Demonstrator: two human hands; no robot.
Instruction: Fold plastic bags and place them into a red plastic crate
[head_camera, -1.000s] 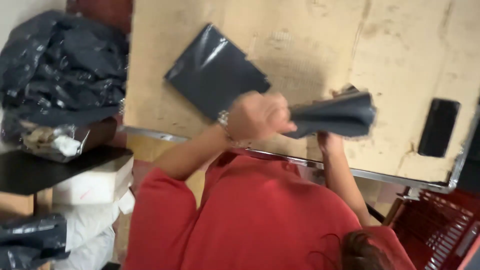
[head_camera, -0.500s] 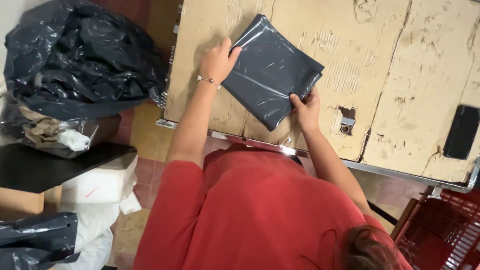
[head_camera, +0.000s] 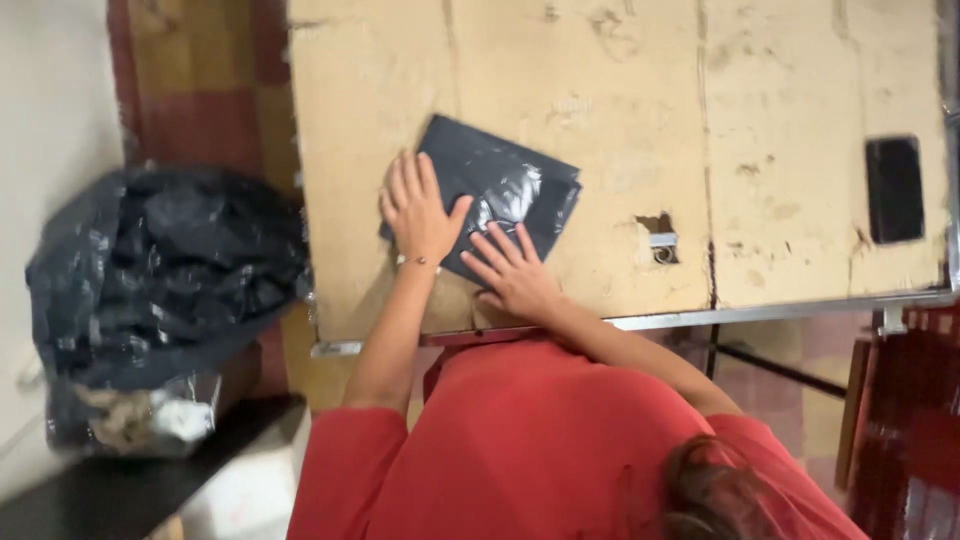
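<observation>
Open tabletop (head_camera: 600, 90) surrounds the hands; phone (head_camera: 893, 189) far right.

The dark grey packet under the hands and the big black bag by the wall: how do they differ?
The dark grey packet lies flat and folded on the cardboard-covered table, pressed by the left hand and right hand. The big black bag stands off the table, bulging, crumpled and untouched. The packet is far smaller and neatly squared; the bag is shapeless. Both are dark, glossy plastic.
</observation>
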